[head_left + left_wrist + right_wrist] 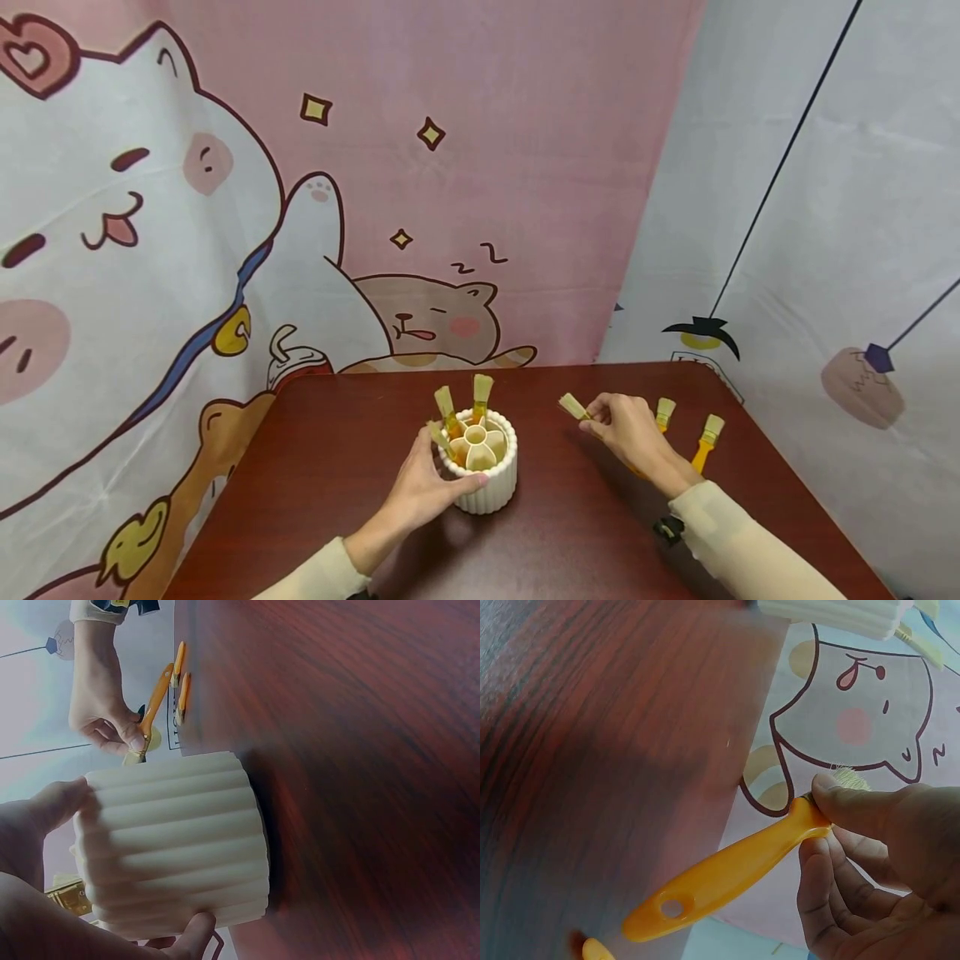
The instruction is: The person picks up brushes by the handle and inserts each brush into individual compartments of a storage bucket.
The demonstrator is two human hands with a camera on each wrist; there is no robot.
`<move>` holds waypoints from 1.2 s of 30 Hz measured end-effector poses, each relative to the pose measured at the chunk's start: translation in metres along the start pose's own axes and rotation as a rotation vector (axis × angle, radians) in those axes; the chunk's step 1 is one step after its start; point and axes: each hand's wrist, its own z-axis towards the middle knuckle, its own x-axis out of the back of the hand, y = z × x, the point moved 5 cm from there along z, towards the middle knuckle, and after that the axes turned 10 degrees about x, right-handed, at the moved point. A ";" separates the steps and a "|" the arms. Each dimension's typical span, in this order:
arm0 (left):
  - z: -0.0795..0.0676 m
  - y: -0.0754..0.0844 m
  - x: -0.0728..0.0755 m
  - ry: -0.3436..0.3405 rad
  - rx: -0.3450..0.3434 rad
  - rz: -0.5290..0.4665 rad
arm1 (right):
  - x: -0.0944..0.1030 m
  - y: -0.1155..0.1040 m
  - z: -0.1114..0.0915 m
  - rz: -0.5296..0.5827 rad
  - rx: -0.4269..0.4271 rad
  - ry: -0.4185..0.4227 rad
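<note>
A white ribbed round holder (487, 492) with petal-shaped compartments stands on the table, and several paintbrushes (482, 392) stand in it with bristles up. My left hand (426, 483) grips the holder's near-left side; in the left wrist view its thumb and fingers (196, 936) curl round the ribbed wall. To the right of the holder, my right hand (630, 429) pinches a paintbrush (720, 881) near its ferrule, above the table. That brush has an orange handle with a hanging hole, and its pale bristles (573, 407) point toward the upper left in the head view.
Two more orange-handled paintbrushes lie on the table's right side, one (705, 442) beyond my right forearm and another (664, 412) partly hidden behind my right hand. The dark red table (360, 417) meets a cartoon-printed cloth backdrop (525, 208) at its far edge.
</note>
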 end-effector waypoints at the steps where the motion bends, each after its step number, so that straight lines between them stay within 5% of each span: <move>1: 0.000 0.000 0.000 0.001 0.000 0.001 | 0.001 -0.001 0.000 -0.002 0.003 0.005; 36: 0.000 -0.001 0.001 0.004 -0.014 0.028 | 0.022 -0.059 0.005 0.058 0.081 0.118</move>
